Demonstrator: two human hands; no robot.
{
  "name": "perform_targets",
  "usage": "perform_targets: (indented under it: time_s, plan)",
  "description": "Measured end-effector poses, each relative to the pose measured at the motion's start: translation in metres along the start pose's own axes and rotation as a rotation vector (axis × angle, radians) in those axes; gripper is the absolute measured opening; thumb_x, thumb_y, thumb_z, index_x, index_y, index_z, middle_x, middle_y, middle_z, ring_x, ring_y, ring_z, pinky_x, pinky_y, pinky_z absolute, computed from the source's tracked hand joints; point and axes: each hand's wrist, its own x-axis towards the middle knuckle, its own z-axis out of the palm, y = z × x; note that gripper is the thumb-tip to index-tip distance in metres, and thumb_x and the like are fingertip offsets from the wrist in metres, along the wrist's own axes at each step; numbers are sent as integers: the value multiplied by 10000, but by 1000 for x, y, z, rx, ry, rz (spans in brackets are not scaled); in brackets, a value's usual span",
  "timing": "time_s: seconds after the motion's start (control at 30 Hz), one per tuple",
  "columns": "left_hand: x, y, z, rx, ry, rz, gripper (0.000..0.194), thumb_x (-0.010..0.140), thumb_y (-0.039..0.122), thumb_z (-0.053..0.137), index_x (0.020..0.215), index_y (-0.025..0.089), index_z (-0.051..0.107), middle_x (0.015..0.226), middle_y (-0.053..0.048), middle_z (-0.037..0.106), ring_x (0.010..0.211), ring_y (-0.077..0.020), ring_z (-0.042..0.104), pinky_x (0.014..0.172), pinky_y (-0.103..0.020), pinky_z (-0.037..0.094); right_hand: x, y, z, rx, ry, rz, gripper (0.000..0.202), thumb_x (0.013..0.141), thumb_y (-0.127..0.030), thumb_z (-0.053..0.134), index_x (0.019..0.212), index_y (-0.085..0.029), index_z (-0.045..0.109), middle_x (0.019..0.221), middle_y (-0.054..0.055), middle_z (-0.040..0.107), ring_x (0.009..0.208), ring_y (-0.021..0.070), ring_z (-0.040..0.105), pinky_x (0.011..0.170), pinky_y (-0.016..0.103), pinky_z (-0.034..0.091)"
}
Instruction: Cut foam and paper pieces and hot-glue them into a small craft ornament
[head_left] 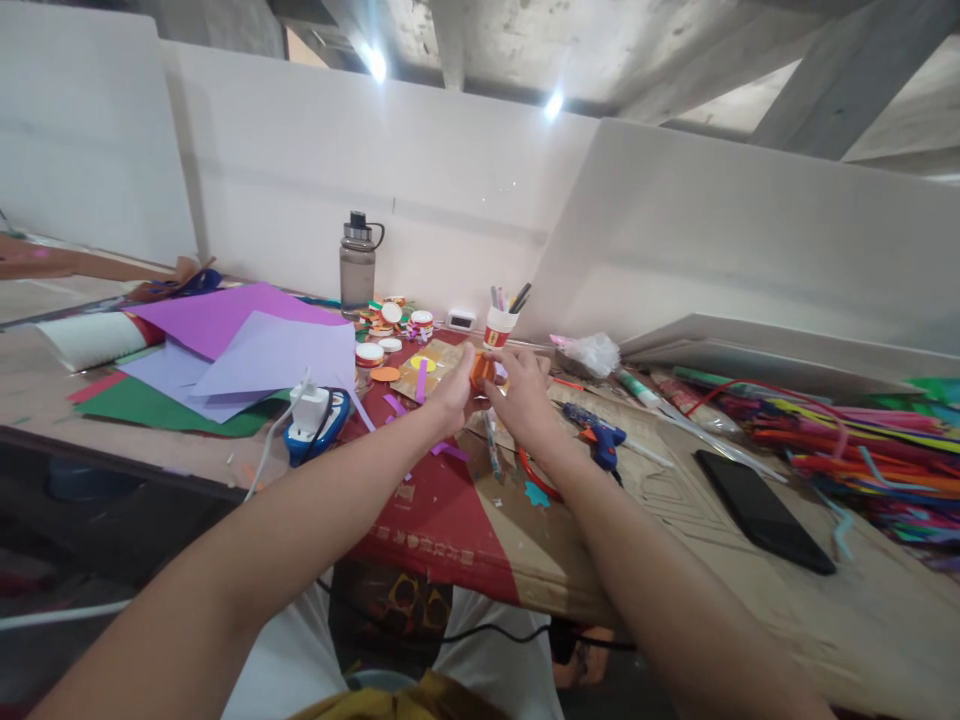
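Note:
Between my two hands is a small orange piece, held above the cardboard. My left hand grips it from the left with the fingers closed. From the right, the bent fingers of my right hand pinch its other side. Purple paper strips, a yellow disc and an orange disc lie left of and behind my hands. Below my right hand are a pen and a teal paper shape. The far side of the orange piece is hidden.
Coloured paper sheets and a blue power strip lie on the left. A bottle and a cup of pens stand behind. On the right are a glue gun, a black phone and bundled pipe cleaners.

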Motion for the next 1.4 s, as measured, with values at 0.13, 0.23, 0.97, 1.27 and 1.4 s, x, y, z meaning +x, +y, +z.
perform_targets:
  time_s: [0.13, 0.23, 0.97, 1.27, 1.4]
  plan:
    - [-2, -1, 0, 102, 43, 76, 471, 884, 611, 451, 879, 176, 633, 696, -27, 624, 521, -95, 547, 483, -198, 395, 1, 4, 2, 10, -23, 6, 329, 774, -203, 614, 1101, -221, 647, 1141, 119, 586, 1055, 309, 458, 890, 453, 366]
    - [-3, -1, 1, 136, 61, 73, 485, 891, 611, 432, 833, 167, 617, 681, -32, 616, 525, -101, 549, 482, -201, 396, 2, 8, 4, 18, -38, 6, 320, 763, -208, 616, 1082, -209, 640, 1132, 124, 588, 1062, 306, 467, 899, 449, 360]
    - [5, 1, -3, -20, 39, -66, 557, 878, 667, 389, 861, 174, 647, 633, -36, 619, 521, -126, 586, 444, -205, 375, 3, 4, 4, 37, -46, 35, 257, 746, -208, 594, 1002, -189, 598, 1084, 127, 573, 1037, 296, 458, 880, 441, 355]
    - [0, 9, 0, -36, -39, -61, 474, 939, 529, 337, 831, 179, 638, 688, -48, 657, 543, -133, 589, 494, -228, 420, 3, -2, -2, 29, -48, 56, 298, 755, -209, 619, 1051, -190, 612, 1150, 141, 548, 1081, 310, 448, 891, 456, 371]
    - [-2, 11, 2, -40, -60, -54, 430, 947, 459, 336, 814, 175, 630, 674, -50, 653, 534, -128, 579, 488, -222, 410, 5, -2, -4, 50, 6, 48, 247, 770, -225, 622, 1015, -195, 613, 1116, 131, 562, 1067, 298, 460, 899, 453, 378]
